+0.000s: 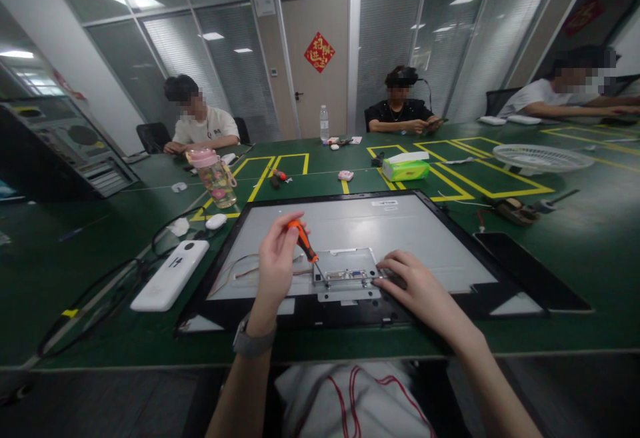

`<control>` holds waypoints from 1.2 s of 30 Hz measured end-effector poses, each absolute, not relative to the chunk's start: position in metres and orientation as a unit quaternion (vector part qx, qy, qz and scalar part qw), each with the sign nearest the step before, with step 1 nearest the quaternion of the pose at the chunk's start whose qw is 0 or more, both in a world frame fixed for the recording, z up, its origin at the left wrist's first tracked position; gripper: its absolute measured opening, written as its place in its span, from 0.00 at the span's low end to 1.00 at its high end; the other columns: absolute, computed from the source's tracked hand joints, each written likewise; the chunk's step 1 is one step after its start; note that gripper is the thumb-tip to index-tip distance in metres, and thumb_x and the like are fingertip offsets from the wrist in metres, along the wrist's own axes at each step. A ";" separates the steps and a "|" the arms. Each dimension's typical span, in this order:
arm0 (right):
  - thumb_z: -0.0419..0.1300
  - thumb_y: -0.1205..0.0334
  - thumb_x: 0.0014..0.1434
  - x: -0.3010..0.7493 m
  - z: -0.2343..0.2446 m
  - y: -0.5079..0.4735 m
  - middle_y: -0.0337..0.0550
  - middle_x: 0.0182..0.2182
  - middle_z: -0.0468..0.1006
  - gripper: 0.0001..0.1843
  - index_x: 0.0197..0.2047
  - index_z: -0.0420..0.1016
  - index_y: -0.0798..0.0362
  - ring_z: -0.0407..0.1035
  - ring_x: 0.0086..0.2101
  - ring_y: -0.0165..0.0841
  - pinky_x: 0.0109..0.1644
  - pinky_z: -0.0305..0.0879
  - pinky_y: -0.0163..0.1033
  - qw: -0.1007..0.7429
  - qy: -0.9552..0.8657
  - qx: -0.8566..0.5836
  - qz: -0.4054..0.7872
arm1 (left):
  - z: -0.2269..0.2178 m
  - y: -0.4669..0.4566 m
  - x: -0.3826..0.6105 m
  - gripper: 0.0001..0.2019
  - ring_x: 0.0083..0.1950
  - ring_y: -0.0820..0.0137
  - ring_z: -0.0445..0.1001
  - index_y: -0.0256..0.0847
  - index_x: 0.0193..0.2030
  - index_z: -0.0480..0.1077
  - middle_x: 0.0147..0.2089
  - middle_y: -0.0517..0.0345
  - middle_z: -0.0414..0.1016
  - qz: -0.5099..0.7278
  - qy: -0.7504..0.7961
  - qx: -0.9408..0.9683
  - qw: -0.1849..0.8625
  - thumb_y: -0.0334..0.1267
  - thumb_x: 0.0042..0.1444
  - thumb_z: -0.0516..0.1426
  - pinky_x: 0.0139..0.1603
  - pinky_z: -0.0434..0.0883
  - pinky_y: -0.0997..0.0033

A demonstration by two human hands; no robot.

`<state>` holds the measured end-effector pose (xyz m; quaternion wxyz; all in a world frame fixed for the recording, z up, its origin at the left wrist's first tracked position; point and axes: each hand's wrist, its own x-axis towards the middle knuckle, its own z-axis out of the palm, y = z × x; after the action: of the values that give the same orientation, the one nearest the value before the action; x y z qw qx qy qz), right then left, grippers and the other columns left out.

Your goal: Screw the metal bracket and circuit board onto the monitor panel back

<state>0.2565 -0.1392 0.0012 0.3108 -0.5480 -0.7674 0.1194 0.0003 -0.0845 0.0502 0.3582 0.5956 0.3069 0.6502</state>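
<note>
My left hand [278, 251], with a grey watch on its wrist, is closed around the orange and black handle of a screwdriver [303, 241]. The screwdriver's shaft slants down to the left part of a metal bracket with connector ports [346, 274]. That bracket sits on the back of a flat display panel [320, 225] with a black frame, lying on the table. My right hand [406, 281] rests at the bracket's right end, fingers bent and touching its edge. Whether its fingertips pinch anything there is hard to make out. Thin wires [247, 273] run left from the bracket.
Left of the panel lie a white power bank [171, 275] and black cables [93, 301]; a pink-lidded bottle [214, 177] stands behind. Farther back are a green tissue pack [406, 167] and a white fan grille [543, 158]. A black slab [530, 270] lies right. Several people sit across the table.
</note>
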 end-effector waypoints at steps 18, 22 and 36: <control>0.59 0.55 0.64 0.258 0.002 -0.139 0.46 0.41 0.76 0.09 0.43 0.78 0.48 0.73 0.43 0.42 0.51 0.70 0.48 0.309 -0.764 -0.551 0.129 | 0.049 -0.089 0.005 0.08 0.41 0.69 0.73 0.41 0.41 0.78 0.40 0.54 0.72 0.671 0.289 0.619 0.286 0.42 0.59 0.61 0.40 0.72 0.73; 0.59 0.56 0.64 0.257 0.002 -0.140 0.46 0.42 0.76 0.09 0.43 0.77 0.49 0.73 0.43 0.41 0.51 0.70 0.49 0.309 -0.764 -0.552 0.126 | 0.049 -0.091 0.006 0.14 0.43 0.67 0.75 0.40 0.48 0.76 0.42 0.51 0.75 0.652 0.301 0.603 0.347 0.44 0.65 0.54 0.46 0.73 0.68; 0.59 0.57 0.63 0.258 -0.001 -0.138 0.47 0.41 0.76 0.09 0.42 0.78 0.50 0.73 0.43 0.42 0.51 0.70 0.48 0.314 -0.765 -0.549 0.121 | 0.047 -0.090 0.009 0.11 0.37 0.72 0.71 0.41 0.41 0.77 0.38 0.56 0.70 0.668 0.289 0.616 0.302 0.46 0.58 0.62 0.39 0.71 0.74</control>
<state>0.2575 -0.1383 -0.0010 0.3139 -0.5495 -0.7648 0.1207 0.0090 -0.0905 0.0468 0.3023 0.6156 0.2893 0.6679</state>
